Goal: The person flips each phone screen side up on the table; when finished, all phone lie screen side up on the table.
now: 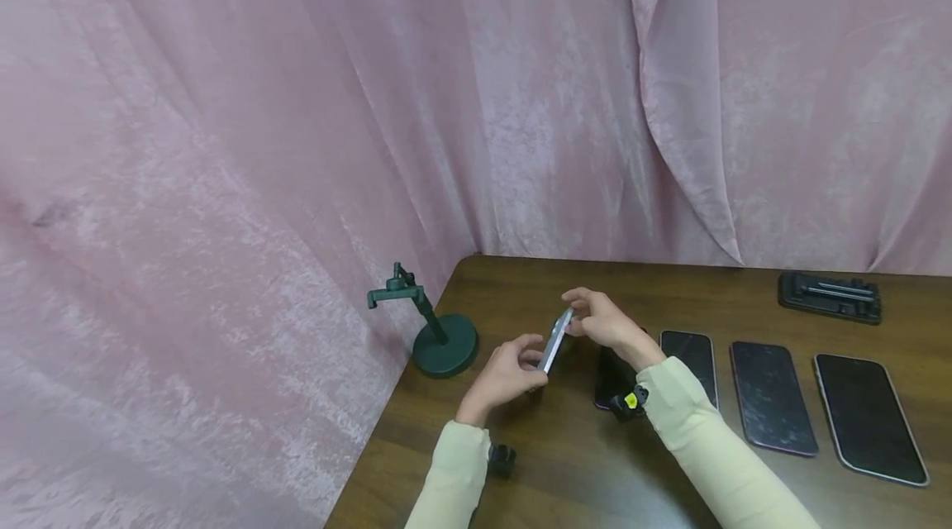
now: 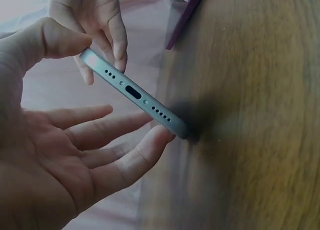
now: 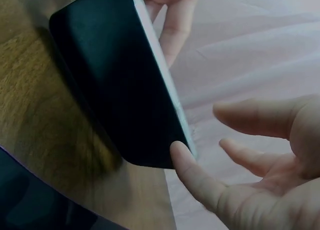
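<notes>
A smartphone (image 1: 554, 340) is held tilted up on its long edge above the wooden table. My left hand (image 1: 504, 376) pinches its bottom end between thumb and a finger, and the charging port and speaker holes (image 2: 133, 92) face the left wrist camera. At the far end is my right hand (image 1: 604, 322). In the right wrist view one fingertip (image 3: 182, 154) touches the corner of the dark screen (image 3: 112, 80), while its other fingers are spread apart from the phone.
A green stand (image 1: 445, 345) with a round base sits at the table's left edge. Another dark phone (image 1: 611, 380) lies partly under my right wrist. Further right lie more phones (image 1: 773, 397), with a folded black stand (image 1: 829, 297) behind them. Pink curtains (image 1: 550, 99) border the table.
</notes>
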A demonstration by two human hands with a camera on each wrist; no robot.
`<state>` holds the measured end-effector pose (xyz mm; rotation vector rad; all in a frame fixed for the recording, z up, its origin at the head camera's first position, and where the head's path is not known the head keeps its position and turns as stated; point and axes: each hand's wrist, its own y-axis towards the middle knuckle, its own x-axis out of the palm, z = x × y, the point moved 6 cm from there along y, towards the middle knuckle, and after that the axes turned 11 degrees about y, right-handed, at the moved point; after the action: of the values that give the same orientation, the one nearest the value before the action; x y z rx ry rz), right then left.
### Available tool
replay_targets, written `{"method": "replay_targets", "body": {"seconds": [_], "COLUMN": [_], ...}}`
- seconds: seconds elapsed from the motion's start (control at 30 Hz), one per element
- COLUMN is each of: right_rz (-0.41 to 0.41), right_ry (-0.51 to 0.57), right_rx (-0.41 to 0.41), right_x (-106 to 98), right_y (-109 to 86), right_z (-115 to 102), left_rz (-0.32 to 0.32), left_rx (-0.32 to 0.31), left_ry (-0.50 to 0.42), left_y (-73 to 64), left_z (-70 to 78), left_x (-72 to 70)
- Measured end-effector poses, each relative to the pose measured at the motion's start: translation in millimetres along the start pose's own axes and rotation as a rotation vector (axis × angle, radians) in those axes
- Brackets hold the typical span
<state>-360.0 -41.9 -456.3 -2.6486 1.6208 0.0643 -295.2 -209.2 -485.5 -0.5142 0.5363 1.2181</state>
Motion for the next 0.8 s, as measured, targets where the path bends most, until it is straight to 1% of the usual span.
{"method": "replay_targets", "body": {"seconds": [0.13,0.27,0.37,0.47,0.57,0.7,0.8], "right_rz": [-0.018,-0.045,-0.071,-0.093,-0.095,-0.11,-0.114], "right_ry": [0.004,0.046,0.067,0.065,0.062,0.051,0.03], "right_rx": [-0.03,-0.022,0.002,0.035,0.073,0.106,0.12], "right_x": [1,2,2,1,-1,-2,-1], "right_y": [-0.3,1.1,0.8,-0.7,-1.9,-2.3,-2.2], "right_z": [1,3,6,12,18,25,27], "left_rz": [0.014,0.038,0.047,0.051,0.046,0.005,-0.017], "left_rx": [0.015,0.031,0.043,0.04,0.012,-0.049,-0.079], "left_ry": [-0.017,0.0,-0.043,-0.095,-0.103,-0.137,-0.172], "left_y": [1.5,0.9,1.4,3.3,4.8,6.3,8.6], "left_z": [-0.3,-0.1,-0.5,-1.6,-5.2,-12.3,-14.7], "left_x": [-2.1,-4.6,-4.0,-1.8,2.7,13.1,18.7]}}
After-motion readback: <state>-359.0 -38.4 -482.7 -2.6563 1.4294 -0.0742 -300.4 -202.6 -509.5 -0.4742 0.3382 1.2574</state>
